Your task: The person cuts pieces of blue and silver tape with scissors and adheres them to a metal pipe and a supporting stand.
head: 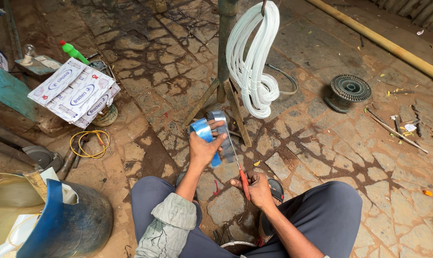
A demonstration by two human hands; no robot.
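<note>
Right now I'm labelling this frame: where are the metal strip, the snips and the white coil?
metal strip (204,131): head view, blue-coated bend above left hand.
snips (244,184): head view, red handle in right hand.
white coil (252,57): head view, hanging strands.

- The lower part of the shiny metal strip (215,136) is hidden behind the left hand (203,149).
- The handles of the red-handled snips (241,177) are covered by the right hand (257,187).
- The blue drum (66,220) is cut off by the bottom edge.
- The top of the white wire coil (253,57) is cut off by the upper edge.
- The small scraps (400,125) on the stone floor are too small to be told apart.
</note>
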